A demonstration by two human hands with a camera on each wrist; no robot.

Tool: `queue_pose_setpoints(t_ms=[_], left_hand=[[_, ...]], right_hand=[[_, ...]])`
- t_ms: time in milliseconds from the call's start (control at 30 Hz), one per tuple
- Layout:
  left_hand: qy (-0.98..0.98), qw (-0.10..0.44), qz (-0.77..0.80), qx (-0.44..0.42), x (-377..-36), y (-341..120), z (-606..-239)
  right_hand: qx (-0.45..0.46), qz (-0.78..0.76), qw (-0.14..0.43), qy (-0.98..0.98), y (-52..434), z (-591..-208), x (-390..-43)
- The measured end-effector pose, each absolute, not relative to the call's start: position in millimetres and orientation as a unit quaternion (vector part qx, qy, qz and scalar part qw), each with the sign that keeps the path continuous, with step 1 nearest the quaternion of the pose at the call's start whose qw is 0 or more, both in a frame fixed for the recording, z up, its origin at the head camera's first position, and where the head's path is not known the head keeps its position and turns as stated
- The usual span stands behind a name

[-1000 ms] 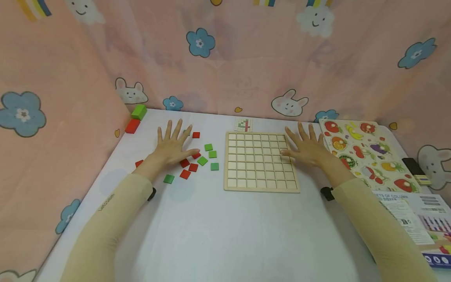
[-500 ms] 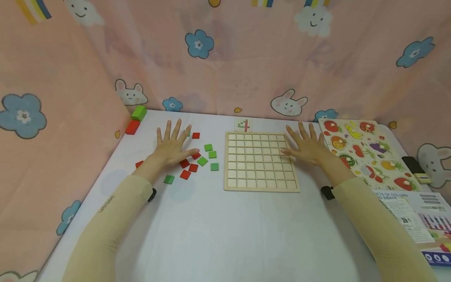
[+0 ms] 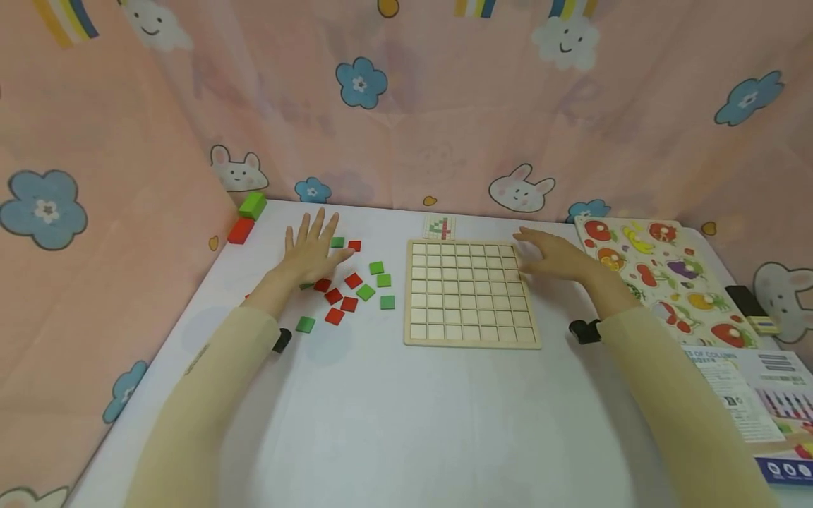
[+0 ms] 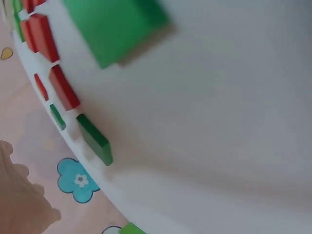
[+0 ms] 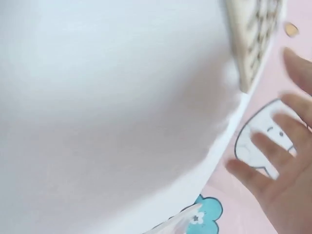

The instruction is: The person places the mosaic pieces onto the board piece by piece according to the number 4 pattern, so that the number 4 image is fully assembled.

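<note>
My left hand (image 3: 310,255) hovers with spread fingers over scattered red and green square tiles and holds nothing. Among them are a red tile (image 3: 348,304), a light green tile (image 3: 365,292) and a darker green tile (image 3: 305,324). In the left wrist view a dark green tile (image 4: 95,140) lies on the white surface near the hand's edge. My right hand (image 3: 554,257), its fingers extended and apart in the right wrist view, is at the right edge of a wooden grid board (image 3: 470,344). The board's square cells hold no tiles.
Behind the board lies a small pattern card (image 3: 439,227). A green block (image 3: 253,205) and a red block (image 3: 241,231) stand at the back left corner. On the right are a fruit picture board (image 3: 673,282) and a printed box (image 3: 762,395).
Both hands have lifted a little from their spread pose. The right hand has turned sideways, and the left thumb has moved up, uncovering more tiles.
</note>
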State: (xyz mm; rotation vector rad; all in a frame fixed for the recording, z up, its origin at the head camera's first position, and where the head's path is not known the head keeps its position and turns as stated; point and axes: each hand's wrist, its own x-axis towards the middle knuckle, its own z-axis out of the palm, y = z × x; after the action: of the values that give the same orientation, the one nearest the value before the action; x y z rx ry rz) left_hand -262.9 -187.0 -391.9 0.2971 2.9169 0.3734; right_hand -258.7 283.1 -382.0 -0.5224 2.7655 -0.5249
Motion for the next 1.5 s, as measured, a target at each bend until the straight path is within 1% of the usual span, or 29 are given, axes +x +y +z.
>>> queue_pose_setpoints(t_ms=[167,333,600,867,1033,1200,1400,1500], left_hand=[[0.969,0.101,0.209,0.080,-274,-188,-385],[0.954,0.124,0.266,0.056,-281,-191,-380],[0.960,0.135,0.243,0.045,-289,-197,-379],[0.967,0.143,0.203,0.059,-289,-191,-387],[0.974,0.122,0.181,0.066,-288,-187,-394],[0.978,0.084,0.180,0.057,-285,-182,-392],[0.975,0.062,0.210,0.028,-285,-173,-391],[0.971,0.052,0.233,0.028,-287,-164,-389]], right_hand=[[-0.175,-0.221,0.208,0.937,285,-383,-264],[-0.166,-0.216,0.241,0.932,286,-385,-265],[-0.170,-0.216,0.250,0.928,285,-389,-265],[-0.171,-0.210,0.241,0.932,286,-391,-265],[-0.166,-0.210,0.238,0.934,290,-393,-265],[-0.163,-0.210,0.236,0.935,290,-393,-265],[-0.164,-0.207,0.238,0.934,290,-394,-265],[-0.164,-0.207,0.241,0.934,290,-393,-265]])
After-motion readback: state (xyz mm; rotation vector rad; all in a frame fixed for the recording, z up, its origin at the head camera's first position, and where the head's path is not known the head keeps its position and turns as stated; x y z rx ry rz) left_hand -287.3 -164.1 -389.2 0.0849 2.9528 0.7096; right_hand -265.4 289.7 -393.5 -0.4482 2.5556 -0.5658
